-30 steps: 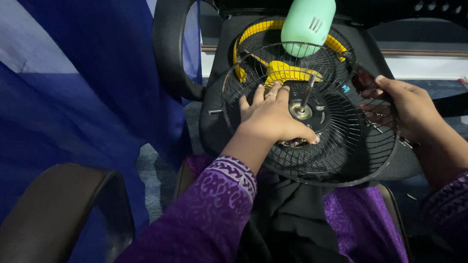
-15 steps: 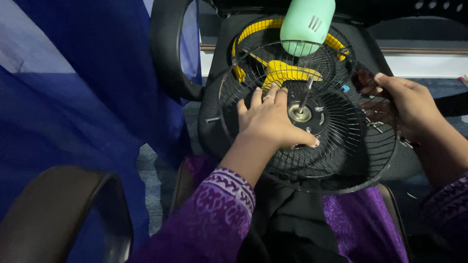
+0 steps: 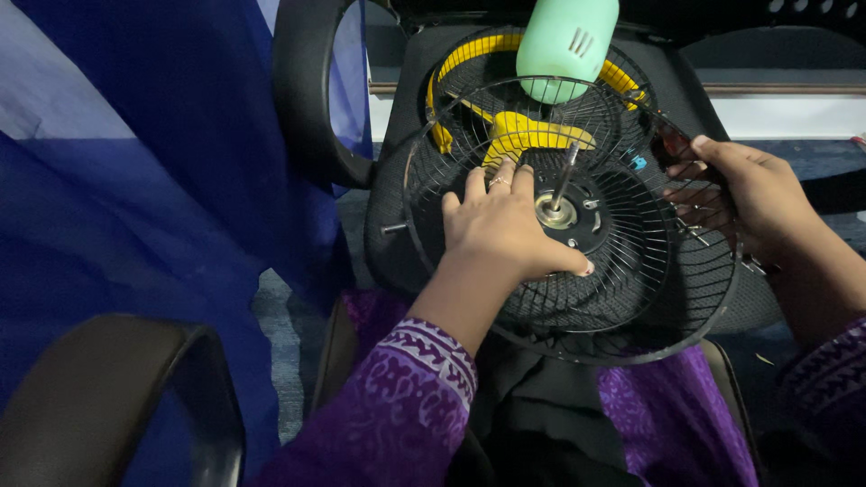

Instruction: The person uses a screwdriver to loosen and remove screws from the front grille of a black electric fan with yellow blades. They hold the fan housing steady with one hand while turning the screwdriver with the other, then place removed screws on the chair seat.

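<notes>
Setting: blue cloth (image 3: 135, 180) fills the left of the frame, a dark armrest (image 3: 108, 397) at lower left, a black mesh chair (image 3: 397, 207) behind centre. Item: black wire fan guard (image 3: 622, 307), centre frame, resting on our lap, motor shaft (image 3: 566, 171) rising from its hub. Our left hand (image 3: 505, 230) lies flat and open on the grille beside the hub, gripping nothing. Behind, upper centre: yellow blades (image 3: 532, 133), mint-green motor housing (image 3: 566, 45). Our right hand (image 3: 753, 194), right of frame, curls closed on the guard's rim. We judge it light, springy, easily bent; best held by the rim. Against the earlier frame: nearly unchanged, guard tilted slightly.
</notes>
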